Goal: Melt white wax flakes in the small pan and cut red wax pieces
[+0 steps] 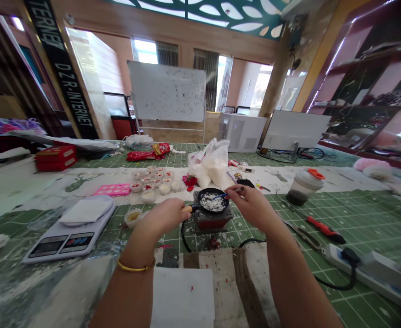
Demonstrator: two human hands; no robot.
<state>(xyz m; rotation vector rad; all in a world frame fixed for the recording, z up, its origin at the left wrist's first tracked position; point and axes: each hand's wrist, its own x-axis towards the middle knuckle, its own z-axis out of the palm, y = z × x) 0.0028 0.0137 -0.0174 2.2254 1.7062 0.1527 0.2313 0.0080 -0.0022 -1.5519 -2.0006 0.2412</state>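
My left hand [171, 214] is closed around the wooden handle [187, 209] of a small black frying pan [202, 193]. The pan sits on a small electric hot plate [214, 223] and holds white crumbly pieces [211, 203]. In my right hand [250, 200] is a thin stirring stick [220, 196] with a blue shaft, its tip down among the white pieces. What the tip looks like is hidden by them. Just behind the pan stand clear plastic bags of white granules [215, 166] and a red rose [189, 180].
Several small filled cups [148, 196] and a pink mould [112, 189] lie to the left, with a kitchen scale [72, 232] nearer. On the right are a shaker bottle [304, 186], a red-handled screwdriver [325, 228] and a power strip [367, 269]. White paper [183, 296] lies in front.
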